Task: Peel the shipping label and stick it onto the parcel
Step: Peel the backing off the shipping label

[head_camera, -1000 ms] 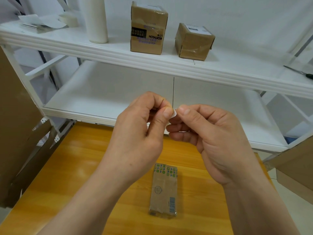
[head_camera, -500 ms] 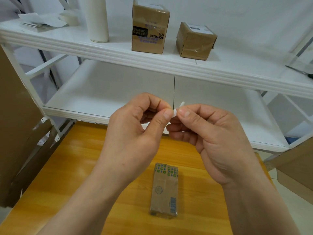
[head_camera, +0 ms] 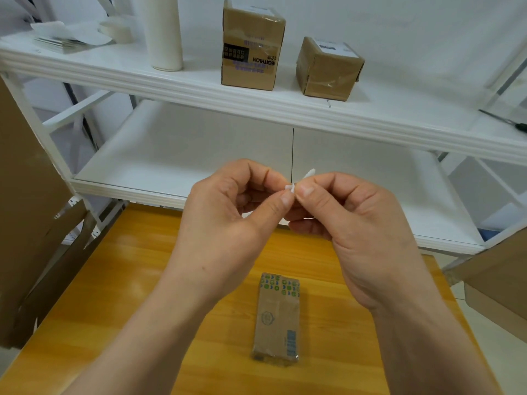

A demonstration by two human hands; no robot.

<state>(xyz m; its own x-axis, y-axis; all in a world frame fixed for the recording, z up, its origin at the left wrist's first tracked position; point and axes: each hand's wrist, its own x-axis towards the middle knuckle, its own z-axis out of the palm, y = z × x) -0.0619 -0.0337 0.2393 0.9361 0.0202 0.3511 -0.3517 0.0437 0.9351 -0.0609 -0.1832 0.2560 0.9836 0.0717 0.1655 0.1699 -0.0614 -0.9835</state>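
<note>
- Our left hand (head_camera: 228, 220) and right hand (head_camera: 350, 223) meet thumb tip to thumb tip, fingers curled tight, both pinching the small white shipping label (head_camera: 306, 176).
- One label corner sticks up above our right thumb; most of it is hidden behind our fingers.
- Well below our hands, the brown parcel (head_camera: 278, 317) lies flat on the wooden table (head_camera: 114, 280), untouched.

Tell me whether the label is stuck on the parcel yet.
Not yet. The label is pinched between the left hand and right hand, above the parcel lying on the table.
</note>
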